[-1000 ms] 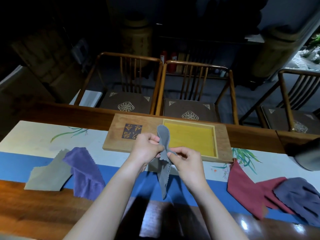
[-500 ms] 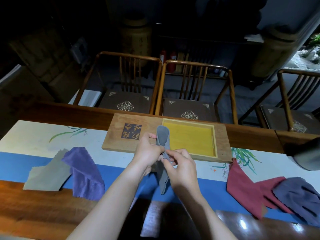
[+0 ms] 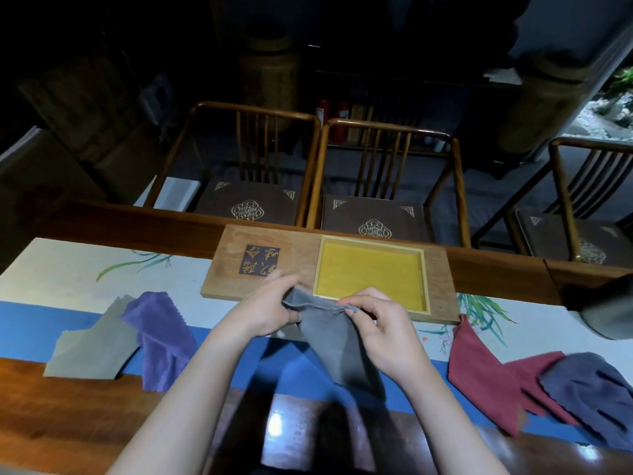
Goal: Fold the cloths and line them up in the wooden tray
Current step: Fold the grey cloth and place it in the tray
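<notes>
Both hands hold a grey cloth (image 3: 337, 341) just in front of the wooden tray (image 3: 260, 245). My left hand (image 3: 265, 308) pinches its upper left corner and my right hand (image 3: 383, 332) pinches the upper right edge; the cloth hangs down between them over the blue runner. The tray's yellow-lined recess (image 3: 368, 270) holds nothing. A beige cloth (image 3: 92, 344) and a purple cloth (image 3: 161, 334) lie at the left. A dark red cloth (image 3: 486, 368) and a dark blue cloth (image 3: 596, 392) lie at the right.
The painted table runner (image 3: 68, 269) covers the wooden table (image 3: 51, 416). Three wooden chairs (image 3: 376, 186) stand beyond the table's far edge. A dark rounded object (image 3: 606, 306) sits at the right edge.
The hands have lowered and moved apart, spreading the grey cloth from a narrow upright strip into a wider hanging sheet held by its top edge.
</notes>
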